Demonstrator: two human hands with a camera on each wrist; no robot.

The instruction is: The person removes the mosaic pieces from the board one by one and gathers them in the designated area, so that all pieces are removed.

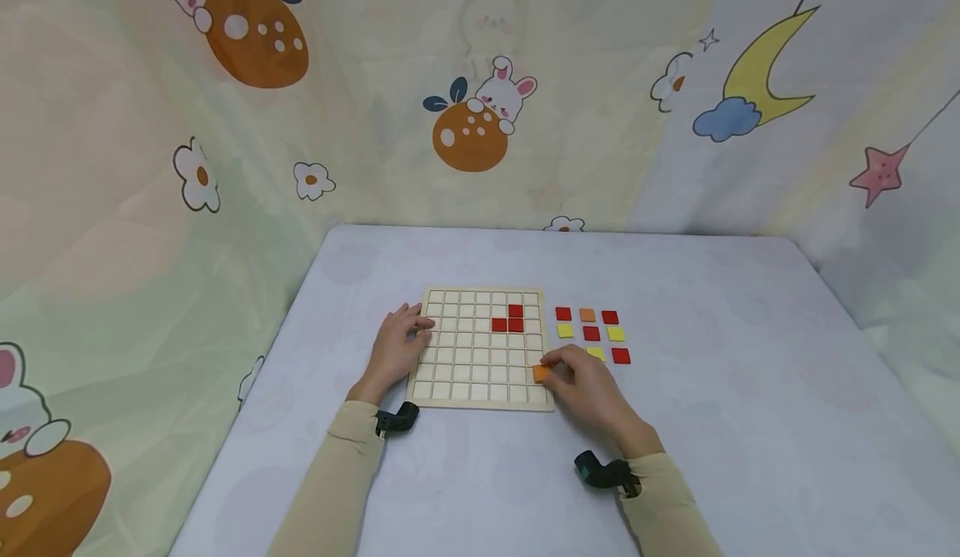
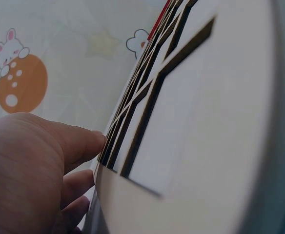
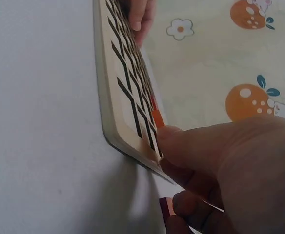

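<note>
A square wooden grid board lies flat on the table. Three red tiles sit in adjoining cells at its upper right. My left hand rests against the board's left side; in the left wrist view, one fingertip touches the rim and the others lie lower beside it. Between thumb and finger, my right hand pinches an orange tile at the board's lower right cells. From the right wrist view, I cannot tell whether that tile touches the board.
To the right of the board lie several loose tiles in rough rows: red ones, yellow ones and one orange tile. The right hand partly covers the nearest yellow tile. A white cloth covers the table; printed curtains stand behind.
</note>
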